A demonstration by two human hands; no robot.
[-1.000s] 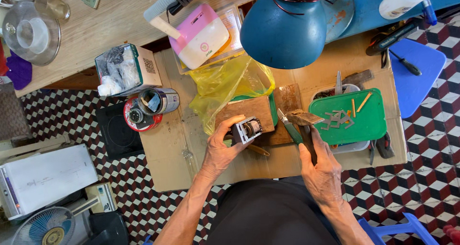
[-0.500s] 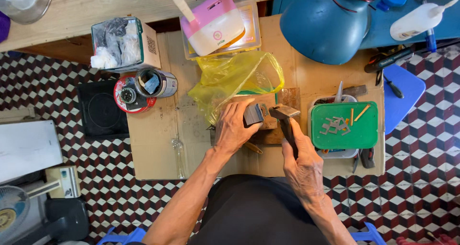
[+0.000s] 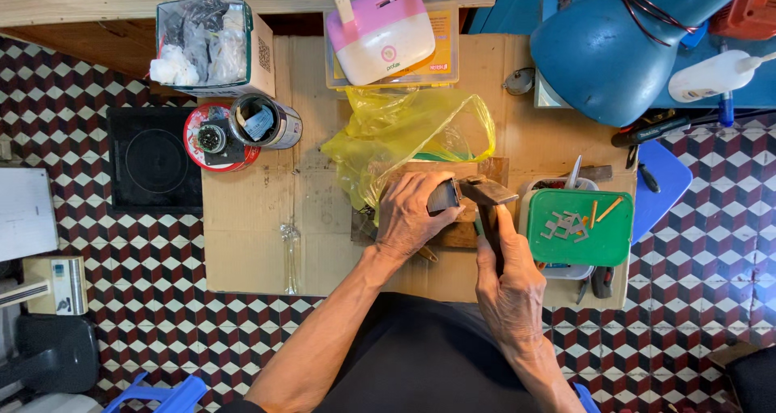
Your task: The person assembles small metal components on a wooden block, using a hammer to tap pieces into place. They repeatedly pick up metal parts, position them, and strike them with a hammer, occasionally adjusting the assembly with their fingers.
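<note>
My left hand (image 3: pixel 411 215) grips a small dark metal part (image 3: pixel 443 195) and presses it onto a wooden block (image 3: pixel 465 229) on the cardboard-covered table (image 3: pixel 259 219). My right hand (image 3: pixel 508 277) is wrapped around the handle of a hammer, index finger along it. The hammer head (image 3: pixel 487 191) rests right beside the metal part, touching or nearly touching it. A crumpled yellow plastic bag (image 3: pixel 408 134) lies just behind the block.
A green lid (image 3: pixel 602 239) with small metal pieces sits right of the hammer. A blue lamp shade (image 3: pixel 602 53) hangs at top right. A pink-and-white box (image 3: pixel 384 33), a carton of bags (image 3: pixel 212 45) and a tin (image 3: pixel 267 122) stand behind. Checkered floor surrounds the table.
The hammer head has come down next to the metal part held by my left hand. The view has moved closer to the table.
</note>
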